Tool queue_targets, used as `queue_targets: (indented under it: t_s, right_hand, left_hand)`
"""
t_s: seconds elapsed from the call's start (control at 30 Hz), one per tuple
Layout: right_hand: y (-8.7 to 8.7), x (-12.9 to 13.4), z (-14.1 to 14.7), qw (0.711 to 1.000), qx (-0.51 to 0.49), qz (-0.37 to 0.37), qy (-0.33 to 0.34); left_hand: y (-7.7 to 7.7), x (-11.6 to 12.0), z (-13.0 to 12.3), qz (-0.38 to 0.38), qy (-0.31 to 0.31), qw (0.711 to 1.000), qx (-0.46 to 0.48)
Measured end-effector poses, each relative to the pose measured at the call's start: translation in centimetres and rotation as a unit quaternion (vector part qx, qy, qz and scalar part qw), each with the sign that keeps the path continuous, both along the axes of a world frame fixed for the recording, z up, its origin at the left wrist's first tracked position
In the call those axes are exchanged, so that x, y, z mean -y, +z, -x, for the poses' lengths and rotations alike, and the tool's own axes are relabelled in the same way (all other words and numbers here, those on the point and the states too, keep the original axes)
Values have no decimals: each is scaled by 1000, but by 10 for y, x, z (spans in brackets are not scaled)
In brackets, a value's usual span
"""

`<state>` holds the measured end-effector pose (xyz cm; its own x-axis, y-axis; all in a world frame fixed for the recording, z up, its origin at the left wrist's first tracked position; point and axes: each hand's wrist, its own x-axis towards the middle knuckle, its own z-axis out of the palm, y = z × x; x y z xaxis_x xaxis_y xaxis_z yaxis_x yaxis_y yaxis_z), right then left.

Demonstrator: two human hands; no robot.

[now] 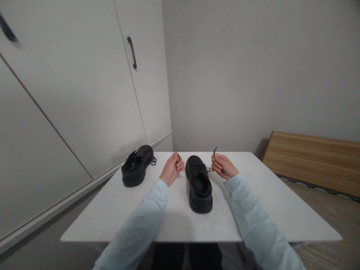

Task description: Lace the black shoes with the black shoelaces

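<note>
A black lace-up shoe [199,187] stands upright on the white table in front of me, its heel towards me and its toe away. On its left side my left hand [173,168] is closed on a dark shoelace end, a bit of which curls at the fingers. To the right of the shoe my right hand [222,165] pinches the other shoelace [215,150], whose tip sticks up above the fingers. A stretch of lace runs from the shoe to the right hand. The second black shoe [136,168] sits farther left, its laces [153,161] hanging to the right.
The white table [253,210] reaches up to the grey wall behind. White cabinet doors [84,93] with black handles border the table's left side. Beyond its right edge, a wood-grain board [312,161] leans by the wall above the floor.
</note>
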<state>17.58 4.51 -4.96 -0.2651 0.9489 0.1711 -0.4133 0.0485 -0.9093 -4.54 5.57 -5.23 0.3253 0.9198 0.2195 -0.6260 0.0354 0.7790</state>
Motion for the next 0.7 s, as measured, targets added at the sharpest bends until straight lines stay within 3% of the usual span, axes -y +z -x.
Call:
queue_targets:
  t_s: [0.47, 0.7]
  right_hand:
    - [-8, -3, -17, 994, 70, 38, 76]
    - [-12, -4, -19, 993, 63, 61, 75]
  left_hand:
    - [-5, -10, 16, 15, -18, 995, -96]
    - [-9, -10, 15, 26, -16, 993, -114]
